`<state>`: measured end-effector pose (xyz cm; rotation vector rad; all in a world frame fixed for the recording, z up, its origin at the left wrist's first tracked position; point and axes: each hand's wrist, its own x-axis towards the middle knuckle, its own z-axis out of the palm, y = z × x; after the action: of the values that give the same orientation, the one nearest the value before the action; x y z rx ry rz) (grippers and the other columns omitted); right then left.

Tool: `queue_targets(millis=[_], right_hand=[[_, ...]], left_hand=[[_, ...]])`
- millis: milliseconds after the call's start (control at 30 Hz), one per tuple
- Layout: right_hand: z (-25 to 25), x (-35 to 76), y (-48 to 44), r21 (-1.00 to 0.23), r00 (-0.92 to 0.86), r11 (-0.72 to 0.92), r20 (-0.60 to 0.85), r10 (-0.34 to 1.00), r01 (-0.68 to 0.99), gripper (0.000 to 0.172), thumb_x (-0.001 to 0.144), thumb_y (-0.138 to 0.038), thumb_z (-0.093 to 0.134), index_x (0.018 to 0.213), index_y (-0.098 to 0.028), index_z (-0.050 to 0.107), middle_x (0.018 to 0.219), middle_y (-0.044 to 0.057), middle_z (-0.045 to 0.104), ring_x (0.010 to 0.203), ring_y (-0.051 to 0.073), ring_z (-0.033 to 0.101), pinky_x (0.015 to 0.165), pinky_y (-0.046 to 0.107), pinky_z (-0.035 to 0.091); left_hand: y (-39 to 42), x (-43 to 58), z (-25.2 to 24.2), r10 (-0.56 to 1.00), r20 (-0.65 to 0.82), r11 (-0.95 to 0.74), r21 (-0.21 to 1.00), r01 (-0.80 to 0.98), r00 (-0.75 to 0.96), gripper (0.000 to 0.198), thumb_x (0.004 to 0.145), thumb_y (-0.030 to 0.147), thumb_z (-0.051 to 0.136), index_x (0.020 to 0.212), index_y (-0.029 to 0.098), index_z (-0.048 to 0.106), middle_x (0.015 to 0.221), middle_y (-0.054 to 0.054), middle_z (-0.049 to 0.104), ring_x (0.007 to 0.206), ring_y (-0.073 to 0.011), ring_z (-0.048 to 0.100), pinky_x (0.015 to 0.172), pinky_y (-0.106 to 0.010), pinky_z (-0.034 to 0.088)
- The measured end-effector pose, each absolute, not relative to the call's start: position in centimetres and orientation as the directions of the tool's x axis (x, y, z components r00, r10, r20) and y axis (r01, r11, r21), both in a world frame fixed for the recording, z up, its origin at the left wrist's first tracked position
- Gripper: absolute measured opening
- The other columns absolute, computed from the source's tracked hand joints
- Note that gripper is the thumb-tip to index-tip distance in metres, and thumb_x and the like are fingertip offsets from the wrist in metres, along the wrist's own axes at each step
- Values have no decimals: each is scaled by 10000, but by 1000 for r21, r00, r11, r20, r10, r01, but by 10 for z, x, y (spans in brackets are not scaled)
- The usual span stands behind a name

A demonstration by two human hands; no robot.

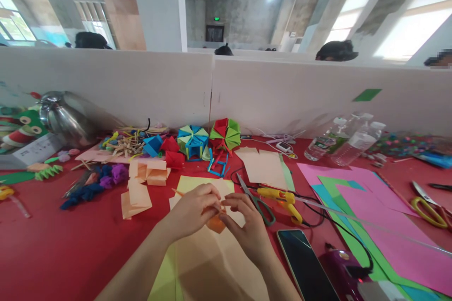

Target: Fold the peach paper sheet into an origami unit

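My left hand [192, 210] and my right hand [247, 225] meet at the middle of the table, fingertips closed on a small folded piece of orange paper [216, 225]. My fingers cover much of the piece, so its full shape is hidden. Beneath my hands lie peach paper sheets [215, 268] over a yellow sheet [165, 273]. Right of my right hand, a pair of scissors [259, 204] with dark handles lies beside a yellow glue gun [282, 196]. Folded peach paper pieces [136, 200] stand to the left of my left hand.
Two colourful folded-paper models [193, 141] stand near the white partition [141, 84]. A phone [305, 263], a purple device [344, 270] with a cable and coloured sheets [384, 225] lie right. Bottles [358, 143] stand behind them. A metal jug [67, 120] is at back left.
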<state>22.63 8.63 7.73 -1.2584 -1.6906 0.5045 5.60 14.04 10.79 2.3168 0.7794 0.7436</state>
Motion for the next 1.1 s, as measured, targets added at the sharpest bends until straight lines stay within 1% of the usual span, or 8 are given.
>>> queue_targets(millis=[200, 367, 600, 700, 800, 933, 1033, 1100], right_hand=[[94, 220, 85, -618, -91, 437, 509, 856, 653, 87, 815, -158, 547, 878, -216, 559, 977, 63, 558, 923, 182, 562, 772, 294, 455], [110, 218, 86, -509, -141, 438, 520, 843, 741, 160, 788, -70, 496, 771, -209, 574, 959, 58, 567, 865, 178, 580, 708, 280, 452], [121, 217, 93, -435, -151, 395, 496, 855, 809, 168, 775, -142, 555, 888, -210, 659, 1031, 96, 607, 925, 236, 596, 769, 371, 471], [131, 220, 95, -480, -258, 435, 392, 883, 762, 256, 713, -158, 634, 949, -252, 667, 1131, 71, 587, 1002, 227, 584, 816, 352, 473], [141, 220, 100, -612, -318, 431, 291, 902, 663, 314, 687, -175, 663, 987, -268, 665, 1167, 54, 572, 1017, 216, 578, 858, 340, 445], [145, 214, 112, -709, -267, 389, 284, 921, 588, 88, 760, -206, 598, 775, -226, 683, 841, 21, 655, 790, 172, 609, 714, 274, 453], [143, 214, 120, -764, -196, 355, 297, 935, 539, 129, 774, -214, 570, 677, -200, 653, 725, 12, 636, 684, 155, 582, 622, 247, 427], [140, 220, 125, -815, -108, 311, 298, 949, 489, 121, 757, -232, 584, 658, -184, 635, 681, 10, 620, 642, 150, 563, 595, 244, 415]], left_hand=[[135, 53, 115, 682, 342, -672, 642, 369, 647, 159, 823, 80, 499, 842, 196, 606, 990, -27, 553, 906, -152, 534, 787, -261, 429], [133, 46, 128, 728, 339, -639, 651, 410, 595, 166, 811, 46, 487, 770, 182, 575, 950, -10, 547, 875, -134, 539, 769, -243, 420], [136, 42, 137, 695, 360, -683, 600, 416, 622, 163, 814, 69, 498, 783, 189, 604, 935, -17, 558, 855, -143, 546, 747, -252, 431], [136, 40, 137, 682, 360, -698, 581, 418, 637, 165, 810, 62, 510, 796, 195, 607, 947, -11, 562, 864, -138, 545, 746, -245, 429], [137, 39, 136, 672, 370, -713, 558, 425, 641, 164, 812, 63, 525, 814, 203, 610, 996, -3, 565, 907, -135, 543, 768, -242, 422], [139, 38, 135, 692, 409, -717, 489, 497, 595, 131, 848, 131, 511, 883, 226, 594, 1042, -19, 570, 964, -168, 540, 813, -292, 429], [135, 38, 134, 662, 656, -718, 414, 560, 364, 317, 825, 338, 572, 1118, 238, 502, 1196, -84, 505, 1160, -263, 435, 950, -418, 371], [130, 39, 133, 531, 844, -740, 422, 524, 71, 496, 800, 484, 548, 1216, 252, 406, 1259, -100, 450, 1226, -297, 369, 999, -479, 318]])
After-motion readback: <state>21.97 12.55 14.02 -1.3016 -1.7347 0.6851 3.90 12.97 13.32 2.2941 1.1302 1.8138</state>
